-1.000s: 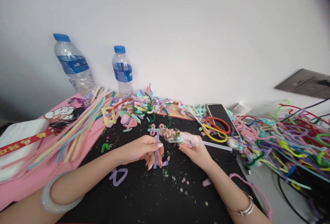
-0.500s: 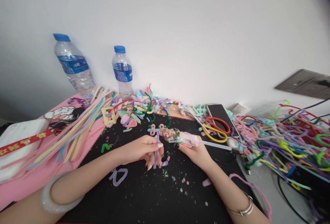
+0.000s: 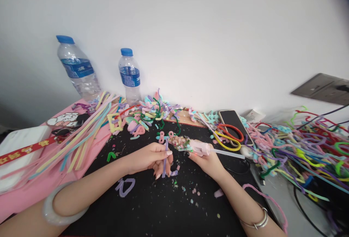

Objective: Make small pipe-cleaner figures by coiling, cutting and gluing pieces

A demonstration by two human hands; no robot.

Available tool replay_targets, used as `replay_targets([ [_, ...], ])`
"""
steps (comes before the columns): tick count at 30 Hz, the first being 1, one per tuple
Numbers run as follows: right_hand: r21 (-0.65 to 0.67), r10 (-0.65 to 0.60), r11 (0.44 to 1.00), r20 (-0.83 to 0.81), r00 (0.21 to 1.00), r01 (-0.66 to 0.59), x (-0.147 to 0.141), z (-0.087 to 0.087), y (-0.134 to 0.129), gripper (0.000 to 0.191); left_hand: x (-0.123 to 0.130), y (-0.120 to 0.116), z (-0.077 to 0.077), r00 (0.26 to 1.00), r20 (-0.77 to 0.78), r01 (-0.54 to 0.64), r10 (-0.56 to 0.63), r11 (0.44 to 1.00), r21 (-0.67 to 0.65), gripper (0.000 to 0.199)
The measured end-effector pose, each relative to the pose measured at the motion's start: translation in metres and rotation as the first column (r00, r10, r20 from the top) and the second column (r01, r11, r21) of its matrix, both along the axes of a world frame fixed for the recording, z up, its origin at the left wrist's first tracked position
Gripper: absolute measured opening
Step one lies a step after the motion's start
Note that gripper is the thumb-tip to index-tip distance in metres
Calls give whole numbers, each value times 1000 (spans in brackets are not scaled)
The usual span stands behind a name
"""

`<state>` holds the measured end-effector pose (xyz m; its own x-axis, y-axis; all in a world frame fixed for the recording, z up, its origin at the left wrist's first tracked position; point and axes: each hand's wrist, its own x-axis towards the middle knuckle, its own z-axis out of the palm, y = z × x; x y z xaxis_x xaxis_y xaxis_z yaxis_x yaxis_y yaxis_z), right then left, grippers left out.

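Between thumb and fingers, my left hand (image 3: 155,160) pinches a purple pipe cleaner (image 3: 165,162) that stands roughly upright. My right hand (image 3: 208,164) is closed around a pale pink glue gun (image 3: 200,147), its front half crusted with colourful fuzz and bits. A clear glue stick (image 3: 229,153) sticks out of the gun's back end. The gun's tip points left, at or very close to the upper end of the purple pipe cleaner; whether they touch I cannot tell. Small pink loops (image 3: 161,137) lie just behind the tip. A bent purple piece (image 3: 127,187) rests left of my hands.
Two water bottles (image 3: 130,77) stand against the wall. Long pipe cleaners (image 3: 81,139) lie at left on pink paper, near a white box (image 3: 24,153). Yellow-and-red-handled scissors (image 3: 227,140) and a phone (image 3: 236,124) lie behind my right hand. Tangled pipe cleaners (image 3: 289,149) fill the right.
Almost nothing differs. The lower fingers of my left hand have shifted very slightly; the glue gun and pipe cleaner keep their places.
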<state>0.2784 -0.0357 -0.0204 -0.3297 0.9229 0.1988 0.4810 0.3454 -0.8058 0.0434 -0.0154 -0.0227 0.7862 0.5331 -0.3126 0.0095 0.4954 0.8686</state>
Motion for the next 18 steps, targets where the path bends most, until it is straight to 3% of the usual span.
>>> replay_targets([
  [18,-13,16,1000,25,1000,-16,-1,1,0,21,-1,0,-1,1000,4,-14,14,1000,-5,32],
])
